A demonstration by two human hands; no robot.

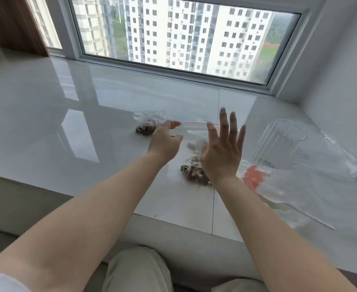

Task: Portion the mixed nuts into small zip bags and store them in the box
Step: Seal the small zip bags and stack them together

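A small zip bag (194, 133) with a red seal line lies on the white sill between my hands, with mixed nuts (194, 172) gathered at its near end. My left hand (165, 140) pinches the bag's far left corner at the seal. My right hand (221, 148) hovers over the bag's right side, fingers straight and spread, holding nothing. A second small bag of nuts (147, 123) lies just beyond my left hand. A clear plastic box (282, 144) lies on its side to the right.
A large clear bag with an orange label (255, 175) is spread at the right, beside the box, with more clear plastic (341, 161) past it. The glossy sill (68, 123) ends at a window behind and a wall on the right. My knees are below the sill's edge.
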